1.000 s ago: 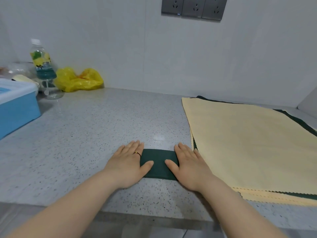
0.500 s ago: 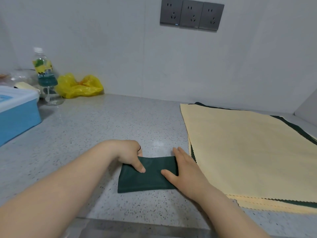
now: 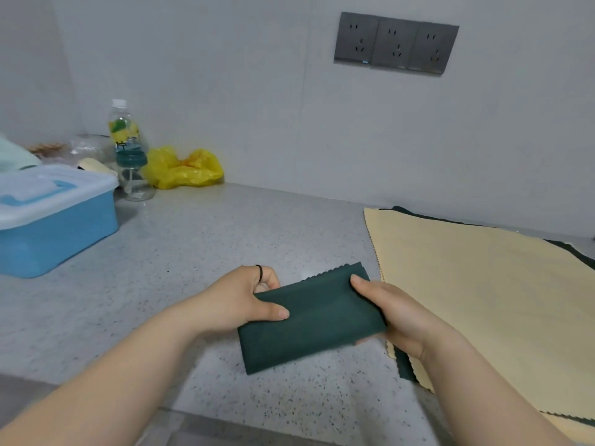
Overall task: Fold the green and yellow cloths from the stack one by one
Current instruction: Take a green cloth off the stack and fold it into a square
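Note:
A folded dark green cloth (image 3: 314, 320) is lifted off the speckled counter (image 3: 199, 252), tilted with its zigzag edge toward the wall. My left hand (image 3: 240, 300) pinches its left end, thumb on top and fingers beneath. My right hand (image 3: 394, 312) grips its right end, thumb on top. To the right lies the flat stack of cloths (image 3: 483, 284), a yellow one on top with dark green edges showing under it.
A blue lidded box (image 3: 54, 220) stands at the left. Behind it are a drink bottle (image 3: 127, 136), a small clear bottle with a green cap (image 3: 133, 175) and a crumpled yellow bag (image 3: 183, 169) against the wall. Wall sockets (image 3: 396, 43) sit above.
Both hands went from pressing the folded green cloth flat on the counter to gripping its ends and lifting it. The view has tilted up.

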